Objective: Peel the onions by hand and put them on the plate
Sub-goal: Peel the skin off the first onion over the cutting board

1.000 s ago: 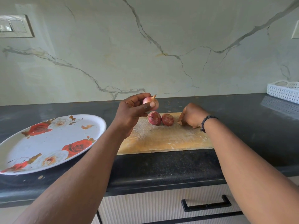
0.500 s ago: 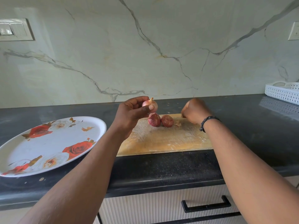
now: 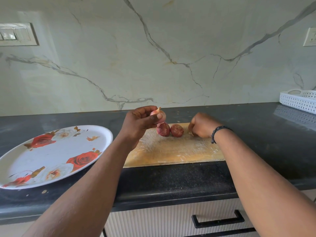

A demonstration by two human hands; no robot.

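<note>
My left hand grips a small pinkish onion between thumb and fingers, held just above the wooden cutting board. Two red onions, one beside the other, lie side by side on the board's far edge, right under the held one. My right hand rests on the board to their right with its fingers curled under. A pale peel scrap lies at its fingertips, and nothing shows inside the hand. The white rose-patterned plate sits at the left with no onions on it.
Board and plate rest on a black stone counter against a marble wall. A white perforated basket stands at the far right. A few crumbs lie by the plate's near rim. Drawers with black handles are below the counter edge.
My right hand lifted off the board half a second ago, leaving a peel scrap, and has come back down beside it. My left hand keeps the onion at about the same spot.
</note>
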